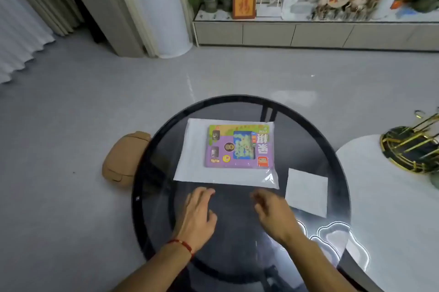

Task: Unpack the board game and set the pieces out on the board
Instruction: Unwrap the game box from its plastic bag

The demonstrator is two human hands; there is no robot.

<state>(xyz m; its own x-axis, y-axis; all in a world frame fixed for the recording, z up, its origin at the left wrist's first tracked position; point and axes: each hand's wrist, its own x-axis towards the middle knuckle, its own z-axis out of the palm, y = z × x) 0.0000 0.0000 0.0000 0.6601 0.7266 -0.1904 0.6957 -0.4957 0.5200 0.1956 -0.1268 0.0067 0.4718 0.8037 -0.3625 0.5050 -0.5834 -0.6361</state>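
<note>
a tan rounded stool [123,158] sits on the grey floor just beside the left rim of my round dark glass table [152,196]; a white round table [389,220] overlaps it on the right, carrying a black and gold wire rack [413,149]; a flat white paper sheet [307,192] lies on the glass just right of the bag; the board game box [238,147], a flat purple and green rectangle, lies sealed inside a clear plastic bag [194,156] at the table's middle, print turned away from me; nothing lies between my hands and the bag; my left hand [198,213] hovers near the bag's near edge, fingers straight and together, holding nothing; my right hand [273,211] is beside it, blurred, fingers loosely bent, empty; a red cord [183,244] circles my left wrist.
</note>
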